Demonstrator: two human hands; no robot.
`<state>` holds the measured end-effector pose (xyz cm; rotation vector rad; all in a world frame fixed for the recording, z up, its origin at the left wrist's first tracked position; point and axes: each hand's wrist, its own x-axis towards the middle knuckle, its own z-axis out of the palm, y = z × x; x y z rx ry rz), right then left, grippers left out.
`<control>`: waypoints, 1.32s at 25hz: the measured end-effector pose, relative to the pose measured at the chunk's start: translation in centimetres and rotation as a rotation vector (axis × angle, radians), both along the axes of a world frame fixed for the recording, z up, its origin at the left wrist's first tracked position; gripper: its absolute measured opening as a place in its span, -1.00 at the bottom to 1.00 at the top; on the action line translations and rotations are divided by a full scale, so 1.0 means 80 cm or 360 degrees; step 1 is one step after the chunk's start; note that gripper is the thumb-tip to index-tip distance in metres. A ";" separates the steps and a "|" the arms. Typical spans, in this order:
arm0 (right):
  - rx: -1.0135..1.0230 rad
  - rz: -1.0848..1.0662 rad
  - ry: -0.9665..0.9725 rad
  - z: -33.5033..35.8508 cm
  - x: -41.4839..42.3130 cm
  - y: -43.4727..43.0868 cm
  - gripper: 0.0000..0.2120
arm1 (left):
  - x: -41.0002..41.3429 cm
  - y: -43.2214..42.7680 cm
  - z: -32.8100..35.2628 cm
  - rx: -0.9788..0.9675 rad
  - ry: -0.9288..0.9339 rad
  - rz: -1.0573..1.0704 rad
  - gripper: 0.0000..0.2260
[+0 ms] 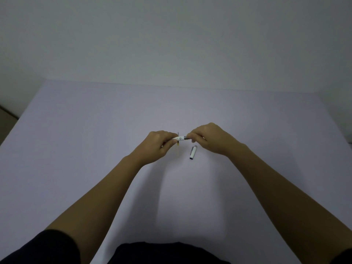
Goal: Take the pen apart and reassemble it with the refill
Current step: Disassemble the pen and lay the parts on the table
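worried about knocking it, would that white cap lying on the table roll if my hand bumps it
Probably yes. The cap looks like a smooth round tube lying on its side on the flat table, so a nudge could roll it. I cannot make out a clip that would stop it. It looks small and hollow, so likely light and easily knocked.

obstacles: cap [193, 152], refill [178, 149] | table [95, 130] otherwise open

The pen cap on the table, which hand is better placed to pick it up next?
The right hand. The pen cap lies just below it, on its side of the pen barrel, while the left hand sits farther away across the refill.
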<state>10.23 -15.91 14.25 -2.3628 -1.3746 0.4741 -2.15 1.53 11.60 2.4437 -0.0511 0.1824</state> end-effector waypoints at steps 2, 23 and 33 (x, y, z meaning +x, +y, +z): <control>0.0066 0.0001 0.0005 0.002 -0.001 -0.001 -0.79 | 0.000 -0.001 0.000 -0.0013 -0.0002 0.0004 -0.86; 0.0169 -0.0085 0.0082 0.016 -0.004 0.002 -0.64 | -0.006 0.002 0.002 -0.0097 -0.0025 0.0081 -0.87; 0.0175 -0.0086 0.0089 0.016 -0.001 0.001 -0.62 | -0.003 0.000 0.002 -0.0106 -0.0049 0.0083 -0.87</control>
